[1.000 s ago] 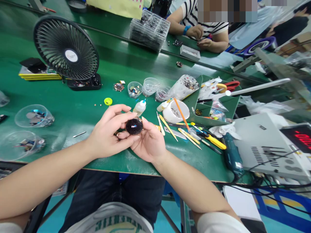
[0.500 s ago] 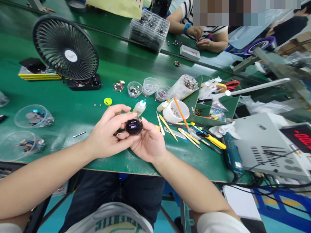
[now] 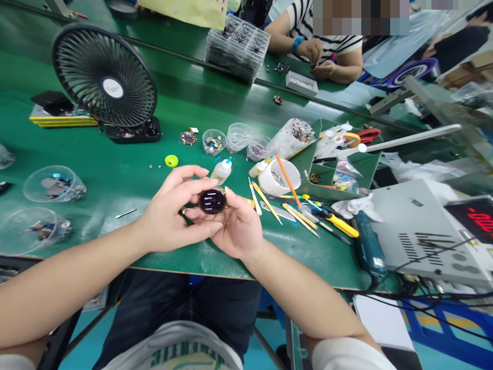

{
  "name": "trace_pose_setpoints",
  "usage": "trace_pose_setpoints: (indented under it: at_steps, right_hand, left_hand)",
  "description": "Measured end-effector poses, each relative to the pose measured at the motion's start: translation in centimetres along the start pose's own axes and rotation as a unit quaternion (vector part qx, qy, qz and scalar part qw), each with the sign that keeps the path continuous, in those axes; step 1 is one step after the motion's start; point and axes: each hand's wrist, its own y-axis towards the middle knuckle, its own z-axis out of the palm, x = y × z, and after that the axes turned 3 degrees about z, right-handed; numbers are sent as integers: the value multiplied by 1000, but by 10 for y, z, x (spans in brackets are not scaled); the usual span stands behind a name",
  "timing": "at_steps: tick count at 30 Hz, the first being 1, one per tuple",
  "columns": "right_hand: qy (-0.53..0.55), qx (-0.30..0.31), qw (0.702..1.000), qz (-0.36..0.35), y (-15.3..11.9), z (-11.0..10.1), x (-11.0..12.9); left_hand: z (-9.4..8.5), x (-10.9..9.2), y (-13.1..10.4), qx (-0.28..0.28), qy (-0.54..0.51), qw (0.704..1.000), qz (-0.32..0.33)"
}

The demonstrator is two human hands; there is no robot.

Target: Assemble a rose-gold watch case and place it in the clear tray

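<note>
Green table [image 3: 127, 169], near edge at bottom of view. Fan [image 3: 104, 76] toward far left corner, unmoved across the last second. Grey box [image 3: 419, 231] with red digits at near right corner. Green tray [image 3: 308, 154] right of centre, white dish [image 3: 278, 177] just beside it, sticks and pens fanned out near dish. Clear cups [image 3: 239, 137] in a row past centre; two clear bowls [image 3: 54, 184] at left edge. Glue bottle [image 3: 222, 170] just behind the hands.

Left hand [image 3: 169, 216] and right hand [image 3: 241, 226] together over near edge, middle; both closed around watch [image 3: 212, 201], fingers on its rim, face up. Grip same as a second ago, hands barely shifted.

Change: screen. "Hello" splash a second ago and half a second ago, now small list lines with a tick, text too small to read for sure. Judged: watch booted past greeting, powers on, screen works.

Co-worker's hands [image 3: 318, 59] busy at far edge, apart from all this.
</note>
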Motion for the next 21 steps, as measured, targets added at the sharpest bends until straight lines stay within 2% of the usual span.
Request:
trace_pose_setpoints:
  at_steps: [4,8,14,21]
  right_hand:
    - [23,5,999,-42,1,2,-3]
    - [19,-6,1000,-23,1,3,-5]
    - [21,2,1000,-23,0,2,-3]
    - [15,-1,1000,-15,2,-1,-5]
  left_hand:
    - [0,3,1,-26,-116,990,-78]
    - [2,3,2,-46,-154,978,-136]
    - [1,2,1,-31,-219,965,-140]
    - [5,-1,0,-11,-193,970,-149]
